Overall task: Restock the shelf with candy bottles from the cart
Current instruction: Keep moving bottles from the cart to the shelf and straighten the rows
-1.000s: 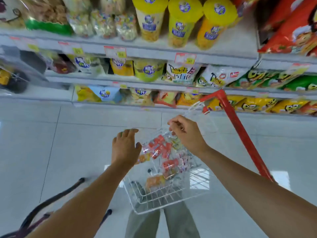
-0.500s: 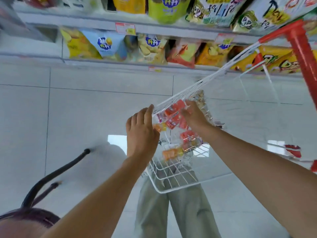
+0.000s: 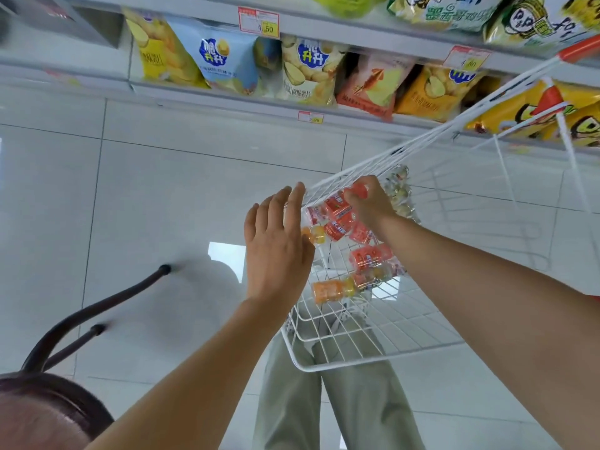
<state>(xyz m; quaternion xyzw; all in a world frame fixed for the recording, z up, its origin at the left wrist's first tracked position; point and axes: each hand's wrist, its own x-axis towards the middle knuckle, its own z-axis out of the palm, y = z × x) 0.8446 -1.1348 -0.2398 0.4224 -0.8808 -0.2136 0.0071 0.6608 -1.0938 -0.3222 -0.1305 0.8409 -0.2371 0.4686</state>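
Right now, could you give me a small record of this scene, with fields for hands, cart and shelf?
left hand: open, fingers straight, beside the wire wall of the cart
right hand: inside the cart, fingers curled on a red candy bottle
cart: white wire, holds red and orange bottles
orange bottle: lying on its side
shelf: holds snack bags

Shop: shelves (image 3: 227, 95) of snack bags (image 3: 224, 60), price tags (image 3: 259, 22), wire cart (image 3: 373, 362).
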